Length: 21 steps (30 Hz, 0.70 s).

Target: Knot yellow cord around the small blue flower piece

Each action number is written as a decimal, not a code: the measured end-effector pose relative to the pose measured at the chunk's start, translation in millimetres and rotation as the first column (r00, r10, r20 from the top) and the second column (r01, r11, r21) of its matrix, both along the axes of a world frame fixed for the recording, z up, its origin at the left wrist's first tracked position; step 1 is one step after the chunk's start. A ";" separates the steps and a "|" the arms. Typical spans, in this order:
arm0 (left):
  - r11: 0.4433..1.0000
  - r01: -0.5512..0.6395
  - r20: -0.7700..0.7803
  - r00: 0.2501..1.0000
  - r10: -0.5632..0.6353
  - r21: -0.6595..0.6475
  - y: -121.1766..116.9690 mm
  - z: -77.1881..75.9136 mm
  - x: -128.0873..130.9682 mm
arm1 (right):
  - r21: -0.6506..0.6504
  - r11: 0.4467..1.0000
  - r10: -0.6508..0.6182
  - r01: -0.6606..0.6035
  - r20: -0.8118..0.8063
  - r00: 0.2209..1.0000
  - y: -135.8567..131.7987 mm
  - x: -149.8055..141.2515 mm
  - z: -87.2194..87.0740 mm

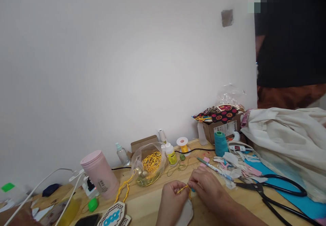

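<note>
Close together above the wooden table, both hands are pinched on a thin yellow cord (182, 188). My left hand (171, 200) has thumb and fingertips closed on it, with a short end sticking out between the hands. My right hand (206, 189) grips the cord from the other side with bent fingers. A pale flat piece (187, 213) hangs or lies below the cord, partly hidden by my left hand. A small bit of blue shows under my right fingertips; I cannot tell what it is.
Large black-handled scissors (262, 187), a pen (216, 169) and fabric scraps lie right. Behind stand a glue bottle (170, 154), yellow spool (182, 145), teal thread cone (220, 144) and bag of yellow cord (152, 162). Left are a pink tumbler (100, 175) and octagonal wooden pieces (112, 215). A person stands right.
</note>
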<state>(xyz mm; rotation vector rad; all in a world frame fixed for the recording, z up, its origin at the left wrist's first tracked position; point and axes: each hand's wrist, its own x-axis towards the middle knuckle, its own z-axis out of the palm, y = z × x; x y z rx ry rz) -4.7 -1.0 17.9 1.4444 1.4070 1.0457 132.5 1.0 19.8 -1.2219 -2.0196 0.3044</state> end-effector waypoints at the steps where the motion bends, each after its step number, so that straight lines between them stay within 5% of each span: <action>1: 1.000 0.005 -0.001 1.000 -0.005 0.008 -0.1 0.2 -0.1 | -0.023 1.000 -0.003 0.002 -0.035 0.999 -0.3 -0.9 -0.6; 13: 0.999 0.036 -0.055 0.998 -0.034 0.037 -4.3 4.0 0.3 | -0.179 0.984 -0.037 -0.004 -0.228 0.973 6.1 -0.5 -8.4; 21: 0.998 0.059 0.080 0.995 -0.057 -0.023 -2.7 -1.7 -1.3 | -0.174 0.985 -0.021 -0.016 -0.209 0.978 7.6 -0.1 -13.0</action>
